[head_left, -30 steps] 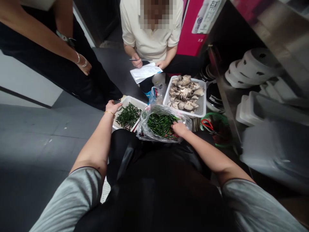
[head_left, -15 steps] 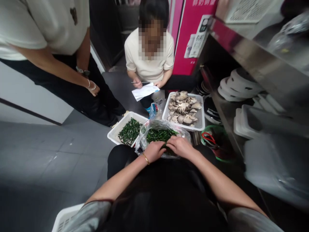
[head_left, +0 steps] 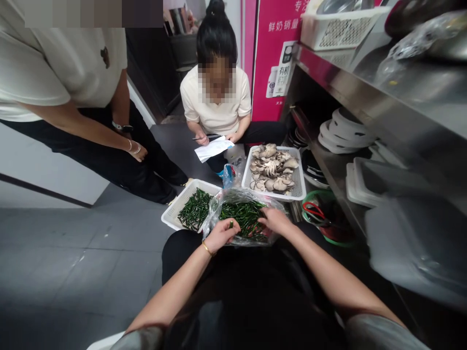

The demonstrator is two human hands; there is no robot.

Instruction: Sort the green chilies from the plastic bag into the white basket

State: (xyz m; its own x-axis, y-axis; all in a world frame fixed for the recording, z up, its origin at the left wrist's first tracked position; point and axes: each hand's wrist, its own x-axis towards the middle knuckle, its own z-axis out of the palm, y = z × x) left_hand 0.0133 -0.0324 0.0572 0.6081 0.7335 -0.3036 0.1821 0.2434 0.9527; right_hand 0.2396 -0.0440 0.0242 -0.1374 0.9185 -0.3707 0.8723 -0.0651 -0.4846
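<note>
A: State the position of the green vegetables [head_left: 242,214].
B: They lie inside the clear bag [head_left: 212,217], between the left hand [head_left: 223,234] and the right hand [head_left: 275,221].
A: State of each hand?
B: Left: thumb and fingers pinch a short green piece [head_left: 231,224]. Right: fingers curved, touching the vegetables' right edge; whether they grip any cannot be determined.
A: Difference from half a second earlier?
B: Then, both hands met above the bag's near side. Now they stand apart, the left at the near-left rim. The white tray [head_left: 174,210] remains beside the bag.
</note>
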